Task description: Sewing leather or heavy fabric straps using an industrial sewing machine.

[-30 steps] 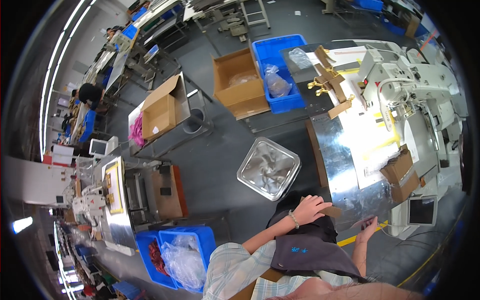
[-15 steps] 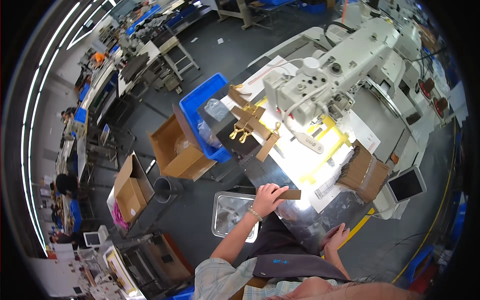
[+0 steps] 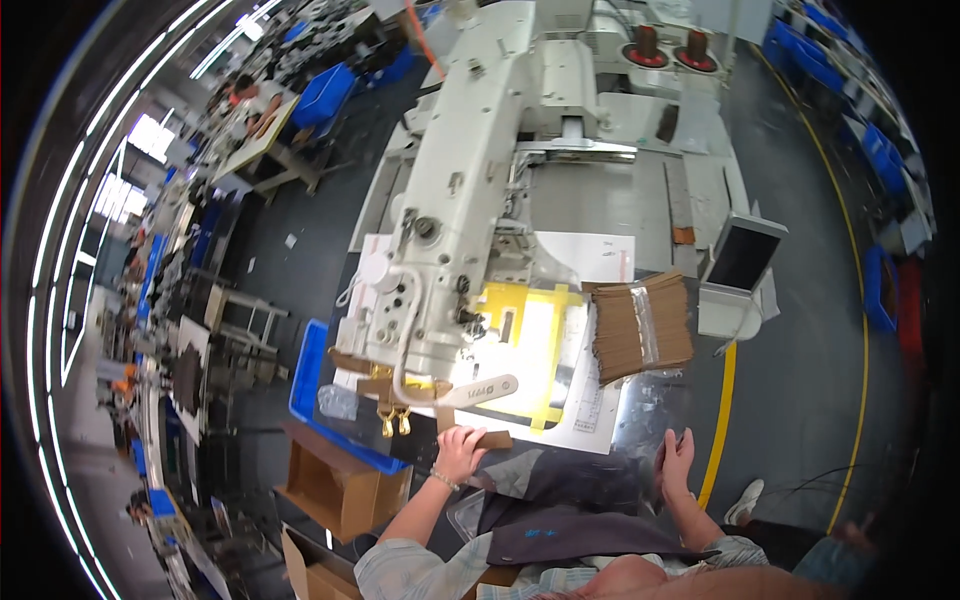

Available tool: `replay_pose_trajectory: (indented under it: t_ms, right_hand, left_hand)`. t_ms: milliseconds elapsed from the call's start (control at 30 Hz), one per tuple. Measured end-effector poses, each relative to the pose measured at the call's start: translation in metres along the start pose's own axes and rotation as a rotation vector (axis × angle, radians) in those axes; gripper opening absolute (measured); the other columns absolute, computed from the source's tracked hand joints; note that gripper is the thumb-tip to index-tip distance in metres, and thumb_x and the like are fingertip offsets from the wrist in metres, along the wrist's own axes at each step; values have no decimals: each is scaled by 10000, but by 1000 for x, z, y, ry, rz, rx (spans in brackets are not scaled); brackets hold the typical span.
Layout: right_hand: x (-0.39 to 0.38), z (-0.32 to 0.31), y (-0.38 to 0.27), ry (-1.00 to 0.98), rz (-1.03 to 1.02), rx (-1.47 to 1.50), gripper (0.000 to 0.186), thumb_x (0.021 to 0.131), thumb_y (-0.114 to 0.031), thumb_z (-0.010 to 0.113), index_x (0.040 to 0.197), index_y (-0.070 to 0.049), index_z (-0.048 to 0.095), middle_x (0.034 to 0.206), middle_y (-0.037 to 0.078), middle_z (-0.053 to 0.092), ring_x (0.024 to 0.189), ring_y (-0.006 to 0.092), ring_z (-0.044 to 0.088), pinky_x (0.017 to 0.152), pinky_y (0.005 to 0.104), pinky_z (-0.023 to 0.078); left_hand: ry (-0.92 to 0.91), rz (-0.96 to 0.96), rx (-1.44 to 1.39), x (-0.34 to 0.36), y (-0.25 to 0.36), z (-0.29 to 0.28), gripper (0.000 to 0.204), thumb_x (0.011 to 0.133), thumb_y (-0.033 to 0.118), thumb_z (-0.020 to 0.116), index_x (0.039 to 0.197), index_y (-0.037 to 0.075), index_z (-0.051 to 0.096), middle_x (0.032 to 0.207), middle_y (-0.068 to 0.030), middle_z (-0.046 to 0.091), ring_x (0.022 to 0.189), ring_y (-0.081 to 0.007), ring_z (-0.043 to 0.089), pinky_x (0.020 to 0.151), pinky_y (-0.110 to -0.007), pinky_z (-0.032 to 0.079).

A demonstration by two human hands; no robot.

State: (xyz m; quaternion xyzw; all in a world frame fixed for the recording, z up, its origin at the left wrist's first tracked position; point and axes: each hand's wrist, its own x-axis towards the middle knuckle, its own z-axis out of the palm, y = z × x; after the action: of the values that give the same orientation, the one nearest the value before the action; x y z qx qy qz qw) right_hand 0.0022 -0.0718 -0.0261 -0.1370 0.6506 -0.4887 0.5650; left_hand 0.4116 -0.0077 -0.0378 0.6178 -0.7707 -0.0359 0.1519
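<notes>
My left hand (image 3: pixel 460 452) holds a short brown strip (image 3: pixel 496 440) at the front of the table, below the white sewing machine (image 3: pixel 440 210). My right hand (image 3: pixel 677 462) is at the metal table's edge (image 3: pixel 645 420), fingers apart and slightly bent, with nothing clearly held. Brown straps with gold clasps (image 3: pixel 395 420) lie left of the machine's lit yellow template (image 3: pixel 545 380). A banded stack of brown strips (image 3: pixel 640 325) sits right of the template on white paper.
A small screen (image 3: pixel 740 255) stands right of the machine. A blue crate (image 3: pixel 310 365) and open cardboard box (image 3: pixel 340 490) are at left. A co-worker (image 3: pixel 255 105) works farther back. Someone's shoe (image 3: pixel 745 500) shows at lower right, near yellow floor lines (image 3: pixel 722 430).
The view has swung rightward onto the sewing machine, now central. My left hand has moved with the strip to the table's front, beneath the straps; my right hand remains by the edge.
</notes>
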Motion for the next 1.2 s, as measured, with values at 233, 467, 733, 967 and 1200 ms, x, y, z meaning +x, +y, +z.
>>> replay_pose_trajectory:
  t_ms: [233, 467, 733, 967, 1200]
  right_hand:
    - [3, -3, 4, 29, -311, -320, 200, 896, -144, 607, 841, -26, 454, 679, -38, 359, 615, 54, 380, 508, 222, 332]
    - [21, -25, 31, 150, -382, -445, 397, 888, -220, 635, 1141, 50, 491, 944, 39, 518, 867, 88, 489, 738, 233, 391]
    - [52, -55, 44, 215, -365, -409, 463, 924, -258, 598, 1247, 51, 479, 962, -16, 528, 868, 38, 469, 782, 190, 395]
    - [76, -66, 40, 127, -342, -563, 659, 894, -361, 621, 1348, 58, 393, 927, 14, 513, 853, 97, 475, 852, 223, 375]
    - [65, -62, 34, 90, -484, -604, 520, 898, -352, 619, 1189, 67, 517, 722, -52, 387, 673, 44, 373, 607, 201, 327]
  left_hand:
    - [-51, 10, -55, 4, -5, -5, 517, 753, 314, 689, 1246, 215, 566, 1056, -10, 516, 1015, -226, 454, 890, -410, 307]
    - [-91, 142, -217, 16, -7, -17, 527, 762, 304, 697, 1267, 221, 570, 1042, 3, 524, 997, -203, 461, 883, -385, 316]
    - [-151, 385, -318, 25, -26, -14, 560, 784, 218, 671, 1319, 180, 512, 1077, -26, 535, 1025, -216, 490, 886, -382, 369]
    - [-74, 394, -339, 15, -26, -8, 494, 789, 172, 654, 1269, 158, 539, 1112, -55, 534, 1071, -217, 495, 911, -379, 372]
    - [93, 375, -338, -19, -26, -13, 456, 809, 134, 627, 1258, 159, 554, 1165, -62, 538, 1097, -224, 506, 928, -369, 371]
